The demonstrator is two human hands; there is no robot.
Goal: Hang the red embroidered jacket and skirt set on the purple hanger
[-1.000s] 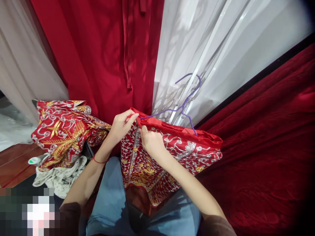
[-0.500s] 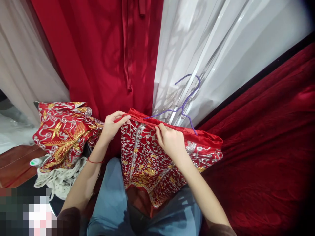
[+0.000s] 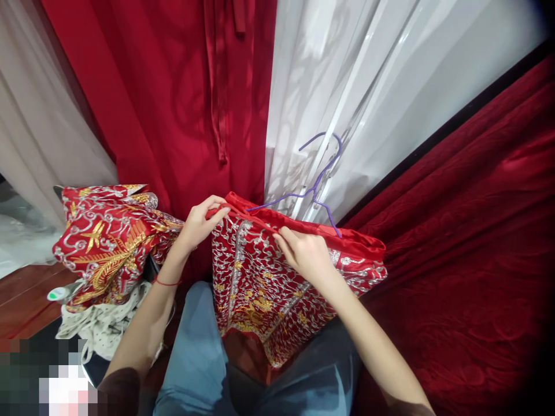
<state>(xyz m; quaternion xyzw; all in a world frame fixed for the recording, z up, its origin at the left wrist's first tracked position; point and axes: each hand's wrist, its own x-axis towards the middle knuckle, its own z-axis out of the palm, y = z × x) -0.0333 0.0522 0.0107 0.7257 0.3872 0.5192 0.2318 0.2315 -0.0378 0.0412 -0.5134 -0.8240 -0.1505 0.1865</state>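
While the person sits, the left hand (image 3: 200, 222) pinches the near-left corner of one embroidered red skirt (image 3: 260, 289), fingers closed on its waistband. The right hand (image 3: 306, 254) grips the same band further right. The skirt hangs over the lap on one purple hanger (image 3: 318, 185). A second embroidered garment (image 3: 108, 237) lies bunched at the left, well apart.

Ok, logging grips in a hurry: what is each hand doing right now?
Left hand: closed, pinching the top edge of the embroidered red garment.
Right hand: closed, pinching the same top edge further along.
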